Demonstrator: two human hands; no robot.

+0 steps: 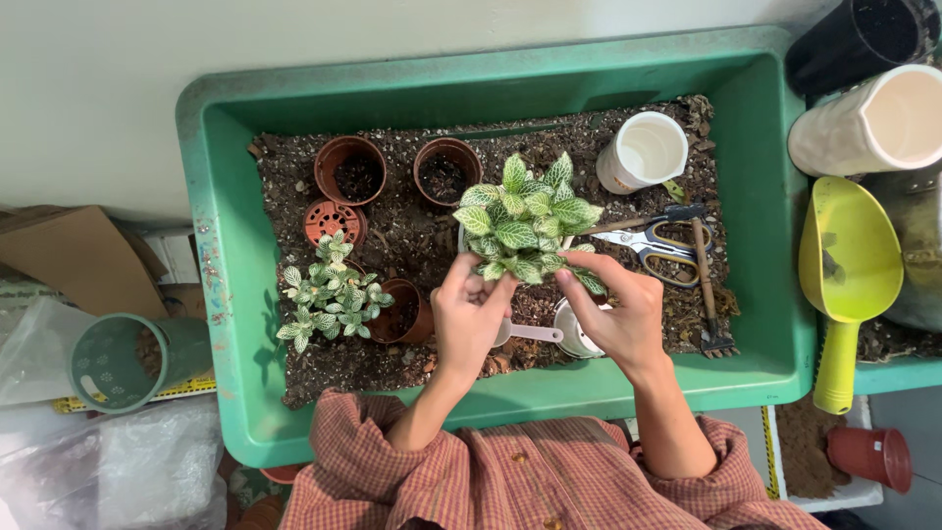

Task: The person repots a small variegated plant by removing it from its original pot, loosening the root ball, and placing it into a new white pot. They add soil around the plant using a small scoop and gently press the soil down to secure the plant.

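plant: white-veined green plant (520,218) sat over the soil in the green tub (775,196), held up from below.
left hand (469,316): fingers pinched shut on the plant's base — steadying it.
right hand (616,316): also closed on the base, opposite side, so it stayed upright.
nearby: scissors (650,245), small rake (708,294), white cup (643,152), second plant (329,294) — all within reach.

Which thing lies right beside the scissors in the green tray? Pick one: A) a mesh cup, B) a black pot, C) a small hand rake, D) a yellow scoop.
C: the small hand rake lies on the soil just right of the scissors, inside the green tray.
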